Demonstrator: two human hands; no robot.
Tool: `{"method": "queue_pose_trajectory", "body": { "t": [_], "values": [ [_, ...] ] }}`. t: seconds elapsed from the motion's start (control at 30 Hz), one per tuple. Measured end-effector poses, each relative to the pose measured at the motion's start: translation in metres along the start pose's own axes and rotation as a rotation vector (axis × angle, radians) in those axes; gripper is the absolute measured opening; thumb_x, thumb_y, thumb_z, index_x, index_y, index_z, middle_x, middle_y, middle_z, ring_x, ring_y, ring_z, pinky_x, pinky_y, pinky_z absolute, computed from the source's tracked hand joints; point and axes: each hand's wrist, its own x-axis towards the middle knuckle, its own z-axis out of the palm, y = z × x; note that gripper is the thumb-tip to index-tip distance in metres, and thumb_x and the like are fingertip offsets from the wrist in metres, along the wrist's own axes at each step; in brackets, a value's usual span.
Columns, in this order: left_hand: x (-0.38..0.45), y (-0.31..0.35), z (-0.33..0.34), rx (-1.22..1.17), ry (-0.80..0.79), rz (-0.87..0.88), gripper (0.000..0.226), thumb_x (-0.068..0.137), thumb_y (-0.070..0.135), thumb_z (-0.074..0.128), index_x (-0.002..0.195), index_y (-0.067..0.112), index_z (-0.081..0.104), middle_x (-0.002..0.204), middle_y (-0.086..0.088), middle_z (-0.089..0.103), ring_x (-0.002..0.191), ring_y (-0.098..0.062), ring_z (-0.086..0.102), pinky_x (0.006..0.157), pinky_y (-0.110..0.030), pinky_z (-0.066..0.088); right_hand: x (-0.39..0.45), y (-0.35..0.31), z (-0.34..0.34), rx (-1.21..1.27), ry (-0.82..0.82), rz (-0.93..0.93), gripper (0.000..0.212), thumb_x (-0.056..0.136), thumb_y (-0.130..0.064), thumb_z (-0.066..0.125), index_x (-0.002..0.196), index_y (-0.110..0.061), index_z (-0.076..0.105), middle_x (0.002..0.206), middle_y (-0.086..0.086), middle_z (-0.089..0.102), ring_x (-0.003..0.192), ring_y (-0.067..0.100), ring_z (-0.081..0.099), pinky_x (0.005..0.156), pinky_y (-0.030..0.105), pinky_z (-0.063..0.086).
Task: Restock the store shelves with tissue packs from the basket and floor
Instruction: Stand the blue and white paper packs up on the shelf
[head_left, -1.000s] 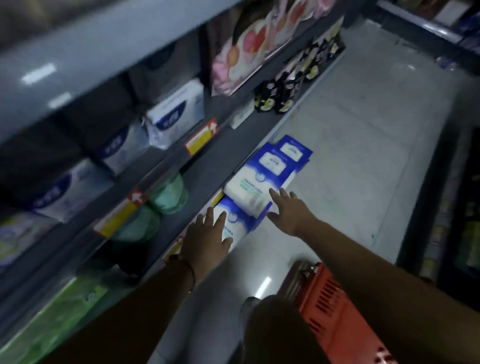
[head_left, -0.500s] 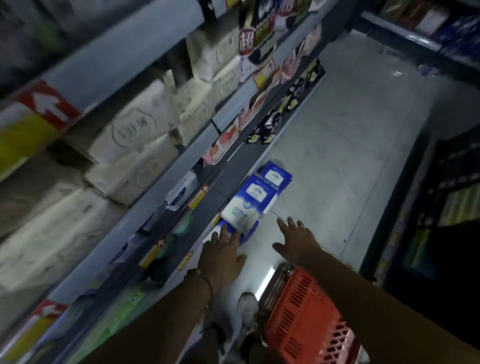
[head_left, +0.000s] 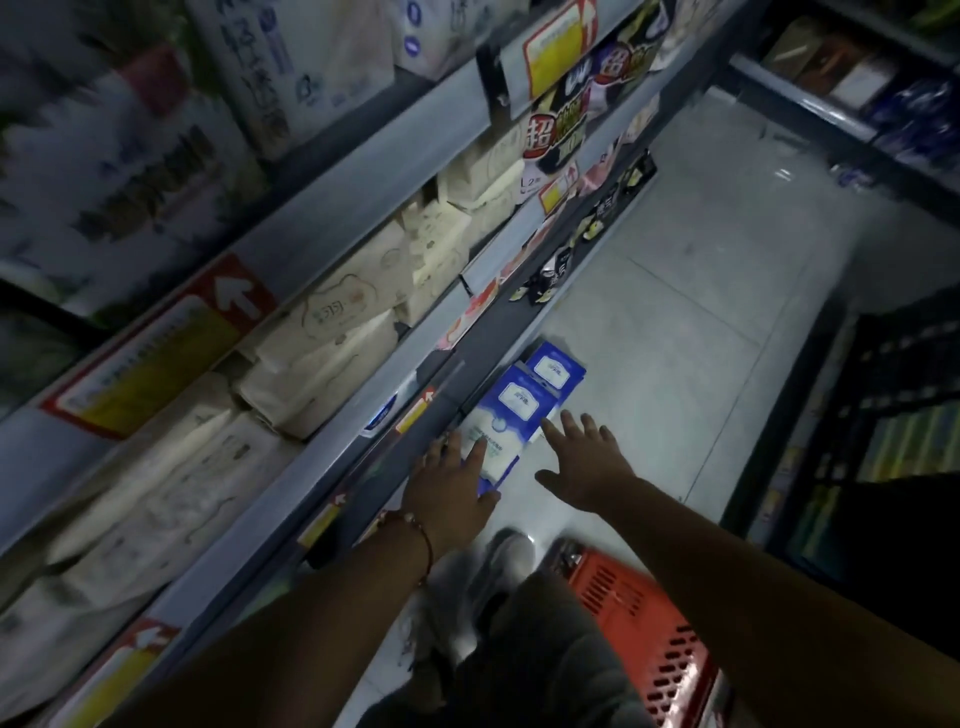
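Shelving (head_left: 332, 208) runs up the left side, stacked with pale tissue bundles (head_left: 332, 332), above a grey tiled floor (head_left: 701, 312). Nearer, at the lower right, stands a red basket (head_left: 644, 623). Blue-and-white tissue packs (head_left: 519, 410) lie in a row on the floor against the shelf foot. Left hand (head_left: 447, 488) reaches over the nearest pack with fingers straight and spread; whether they touch it is unclear. Right hand (head_left: 587, 462) hovers just right of the packs, fingers open.
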Motion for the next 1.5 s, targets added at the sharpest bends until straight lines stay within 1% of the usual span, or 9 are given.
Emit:
{"method": "queue_pose_trajectory", "body": {
  "t": [0.37,0.43,0.53,0.6,0.63,0.7,0.8,1.1,1.5],
  "values": [
    [0.051,0.045,0.006,-0.1,0.109,-0.163,0.08,0.096,0.062,0.039,0.158,0.026,0.004,0.166,-0.012,-0.002,0.151,-0.036,0.003,0.12,-0.048,0.01,0.07,0.061,-0.027,-0.222,-0.022,-0.204,0.083,0.098,-0.059,0.041,0.159,-0.022,0.0,0.166,0.013,-0.002,0.152,0.037,0.002,0.122,0.049,0.01],
    [0.07,0.062,0.012,-0.113,0.134,-0.249,0.088,0.088,0.074,0.026,0.158,0.025,0.005,0.165,-0.013,-0.001,0.151,-0.037,0.005,0.12,-0.048,0.008,0.094,0.084,-0.034,-0.282,-0.03,-0.313,0.083,0.097,-0.058,0.043,0.159,-0.02,0.004,0.166,0.014,0.003,0.152,0.038,0.006,0.121,0.05,0.014],
    [0.101,0.092,0.031,-0.136,0.179,-0.434,0.101,0.072,0.078,0.001,0.158,0.025,0.002,0.165,-0.012,-0.004,0.151,-0.037,0.004,0.12,-0.049,0.006,0.135,0.118,-0.048,-0.403,0.031,-0.548,0.081,0.086,-0.058,0.056,0.153,-0.017,0.036,0.158,0.018,0.032,0.141,0.043,0.037,0.11,0.057,0.036],
    [0.114,0.118,0.04,-0.157,0.158,-0.558,0.085,0.09,0.072,0.016,0.158,0.024,0.0,0.165,-0.011,-0.006,0.151,-0.036,0.002,0.12,-0.049,0.008,0.158,0.141,-0.06,-0.471,-0.041,-0.588,0.08,0.07,-0.064,0.059,0.133,-0.015,0.063,0.137,0.019,0.058,0.117,0.043,0.062,0.087,0.059,0.055],
    [0.117,0.133,0.044,-0.192,0.174,-0.618,0.078,0.096,0.065,0.025,0.158,0.024,0.0,0.165,-0.011,-0.006,0.152,-0.036,0.001,0.12,-0.049,0.009,0.166,0.149,-0.069,-0.509,-0.109,-0.649,0.083,0.072,-0.066,0.054,0.135,-0.012,0.061,0.138,0.022,0.057,0.117,0.046,0.061,0.087,0.062,0.053],
    [0.122,0.164,0.048,-0.281,0.219,-0.731,0.076,0.099,0.06,0.034,0.158,0.025,0.001,0.165,-0.012,-0.006,0.152,-0.036,0.001,0.12,-0.05,0.009,0.177,0.159,-0.087,-0.578,-0.101,-0.752,0.093,0.082,-0.072,0.037,0.155,-0.015,0.029,0.16,0.021,0.026,0.142,0.046,0.032,0.11,0.06,0.031],
    [0.116,0.2,0.051,-0.366,0.245,-0.845,0.076,0.099,0.059,0.033,0.158,0.024,0.001,0.165,-0.013,-0.008,0.151,-0.038,0.003,0.12,-0.05,0.011,0.174,0.163,-0.109,-0.645,-0.164,-0.797,0.087,0.094,-0.062,0.046,0.159,-0.026,0.0,0.167,0.007,-0.006,0.153,0.032,0.0,0.121,0.048,0.006],
    [0.133,0.227,0.087,-0.596,0.35,-1.027,0.073,0.1,0.057,0.032,0.158,0.024,0.003,0.165,-0.014,-0.006,0.151,-0.039,0.004,0.121,-0.05,0.014,0.185,0.127,-0.099,-0.851,-0.186,-1.024,0.082,0.097,-0.055,0.046,0.159,-0.024,0.002,0.167,0.008,-0.006,0.152,0.033,-0.004,0.123,0.048,0.002],
    [0.306,0.221,0.201,-0.801,0.415,-1.272,0.072,0.1,0.058,0.03,0.158,0.027,-0.002,0.165,-0.012,-0.009,0.151,-0.038,-0.001,0.122,-0.049,0.011,0.349,0.171,0.002,-0.783,-0.269,-1.029,0.082,0.096,-0.051,0.05,0.159,-0.026,0.004,0.167,0.007,-0.004,0.152,0.032,-0.002,0.123,0.046,0.006]
  ]
}}
